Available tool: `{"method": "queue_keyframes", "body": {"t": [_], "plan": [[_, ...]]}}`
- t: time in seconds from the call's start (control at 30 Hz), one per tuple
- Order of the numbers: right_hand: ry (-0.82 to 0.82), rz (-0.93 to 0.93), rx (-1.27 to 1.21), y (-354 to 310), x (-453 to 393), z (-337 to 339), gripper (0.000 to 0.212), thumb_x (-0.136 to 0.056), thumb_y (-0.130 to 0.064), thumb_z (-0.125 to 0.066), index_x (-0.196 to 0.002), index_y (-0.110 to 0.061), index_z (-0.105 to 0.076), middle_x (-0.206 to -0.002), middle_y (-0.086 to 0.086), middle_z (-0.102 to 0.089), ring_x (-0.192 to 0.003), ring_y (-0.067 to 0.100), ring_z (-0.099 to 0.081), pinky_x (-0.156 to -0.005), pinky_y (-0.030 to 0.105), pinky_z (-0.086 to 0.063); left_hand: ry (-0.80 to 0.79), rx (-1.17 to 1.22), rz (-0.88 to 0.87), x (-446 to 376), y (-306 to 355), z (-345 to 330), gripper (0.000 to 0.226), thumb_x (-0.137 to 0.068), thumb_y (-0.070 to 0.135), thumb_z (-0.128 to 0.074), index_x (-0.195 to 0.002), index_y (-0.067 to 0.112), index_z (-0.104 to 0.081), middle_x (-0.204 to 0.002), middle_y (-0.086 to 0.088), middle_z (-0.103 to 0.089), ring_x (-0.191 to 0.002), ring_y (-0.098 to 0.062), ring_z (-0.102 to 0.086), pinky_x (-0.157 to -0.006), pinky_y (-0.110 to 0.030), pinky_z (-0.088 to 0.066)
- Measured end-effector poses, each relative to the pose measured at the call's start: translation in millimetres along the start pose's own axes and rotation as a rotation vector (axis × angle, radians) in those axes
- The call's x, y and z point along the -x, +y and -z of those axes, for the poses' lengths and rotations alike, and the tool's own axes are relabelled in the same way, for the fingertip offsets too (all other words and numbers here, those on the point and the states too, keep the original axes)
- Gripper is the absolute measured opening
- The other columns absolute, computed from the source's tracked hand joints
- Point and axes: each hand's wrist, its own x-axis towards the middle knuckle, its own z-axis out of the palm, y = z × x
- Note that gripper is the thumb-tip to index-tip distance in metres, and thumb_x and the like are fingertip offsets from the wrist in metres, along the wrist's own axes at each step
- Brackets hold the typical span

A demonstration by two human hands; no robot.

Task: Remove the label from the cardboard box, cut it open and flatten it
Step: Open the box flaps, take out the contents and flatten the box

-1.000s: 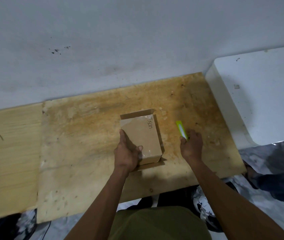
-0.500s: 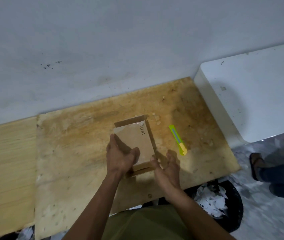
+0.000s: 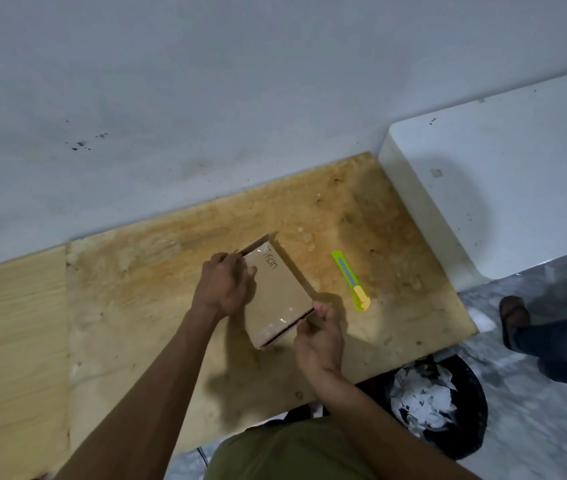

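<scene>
A small brown cardboard box (image 3: pixel 278 296) with handwriting on its top and shiny tape on its ends sits in the middle of the stained plywood board (image 3: pixel 136 289). My left hand (image 3: pixel 224 285) grips the box's far left corner, thumb lying on the top face. My right hand (image 3: pixel 318 336) pinches the near right corner of the box, where a flap edge shows a dark gap. A green and yellow utility knife (image 3: pixel 350 279) lies loose on the board just right of the box, touching neither hand.
A white block (image 3: pixel 503 188) stands at the board's right end against the pale wall. A black bin (image 3: pixel 444 407) with crumpled white paper sits on the floor below the board's near right edge. Another person's foot and leg (image 3: pixel 548 327) are at the far right.
My right hand laid the knife down on the board and came to the box's near right corner. My left hand slid up the box toward its far left corner.
</scene>
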Motion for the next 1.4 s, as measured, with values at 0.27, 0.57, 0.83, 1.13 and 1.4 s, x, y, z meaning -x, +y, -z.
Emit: {"method": "queue_keyframes", "body": {"t": [0.27,0.57,0.83,1.13,1.4], "plan": [[-0.133,0.181,0.115,-19,-46,4,0.035,-0.093,-0.013,-0.057,-0.126,-0.022,-0.058,-0.119,0.002,-0.066,-0.108,0.017,-0.062,-0.100,0.033,-0.049,0.138,0.146,0.109,66,-2,-23,0.044,-0.091,0.055,-0.048,-0.120,0.021,-0.053,-0.111,-0.015,-0.061,-0.105,-0.033,-0.054,-0.084,-0.041,-0.050],[-0.193,0.513,0.375,-8,-62,14,0.044,-0.096,-0.026,-0.056,-0.139,-0.016,-0.051,-0.134,-0.004,-0.056,-0.119,0.007,-0.050,-0.099,0.019,-0.040,0.224,0.298,0.216,111,2,-53,0.053,-0.096,0.044,-0.047,-0.143,0.022,-0.038,-0.104,-0.010,-0.060,-0.095,-0.025,-0.050,-0.068,-0.029,-0.035],[-0.126,0.454,0.496,10,-66,26,0.051,-0.101,-0.044,-0.035,-0.145,-0.020,-0.045,-0.157,-0.001,-0.024,-0.145,0.018,-0.019,-0.118,0.038,-0.022,0.152,0.203,0.355,103,-34,-59,0.065,-0.089,0.073,-0.014,-0.123,0.027,-0.045,-0.120,-0.014,-0.055,-0.123,-0.032,-0.038,-0.090,-0.040,-0.036],[-0.162,0.482,0.807,9,-71,34,0.079,-0.090,-0.062,0.002,-0.135,-0.025,-0.052,-0.141,-0.009,-0.048,-0.133,0.016,-0.029,-0.113,0.040,-0.020,-0.003,0.219,0.485,96,-34,-50,0.087,-0.083,0.078,0.000,-0.126,0.021,-0.051,-0.136,-0.017,-0.040,-0.133,-0.037,-0.025,-0.106,-0.050,-0.024],[-0.332,0.373,0.760,17,-57,33,0.083,-0.087,-0.070,-0.001,-0.148,-0.025,-0.034,-0.156,-0.010,-0.031,-0.147,0.007,-0.008,-0.119,0.043,-0.005,-0.071,0.247,0.516,117,-21,-45,0.089,-0.084,0.079,-0.002,-0.138,0.029,-0.051,-0.150,-0.009,-0.031,-0.140,-0.033,-0.016,-0.110,-0.054,-0.018]]}}
